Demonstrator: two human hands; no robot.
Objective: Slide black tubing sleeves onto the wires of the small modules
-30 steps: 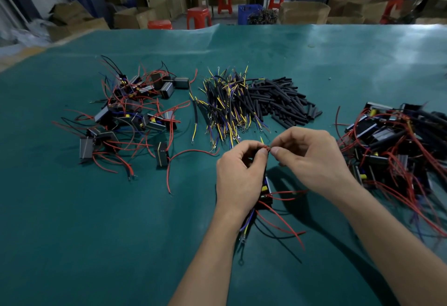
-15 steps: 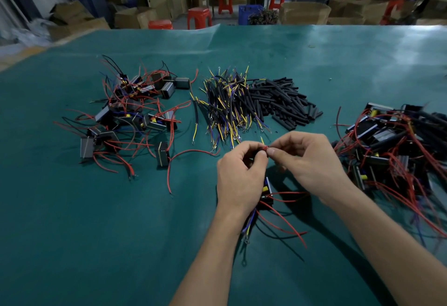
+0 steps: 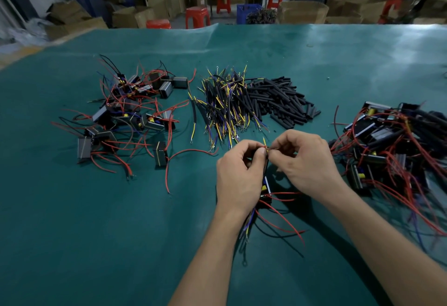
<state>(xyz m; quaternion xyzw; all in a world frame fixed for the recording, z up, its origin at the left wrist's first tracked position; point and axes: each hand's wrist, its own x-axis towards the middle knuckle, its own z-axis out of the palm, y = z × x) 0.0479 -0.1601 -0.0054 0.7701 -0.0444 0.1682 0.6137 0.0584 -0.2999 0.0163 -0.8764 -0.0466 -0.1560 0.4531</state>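
Left hand (image 3: 238,180): grips module (image 3: 265,188), pinching wire tip (image 3: 265,147) | right hand (image 3: 306,160): pinches same tip | sleeve pile (image 3: 280,98) beyond, on counter (image 3: 96,233)

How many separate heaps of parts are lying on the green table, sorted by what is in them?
Heaps of small black modules with red wires: 2, one at far left and one at far right
Heap of black-sleeved leads with yellow and blue ends: 1
Heap of bare black tubing sleeves: 1
Total: 4 heaps

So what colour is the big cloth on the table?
Teal green cloth, clearest in the head view.
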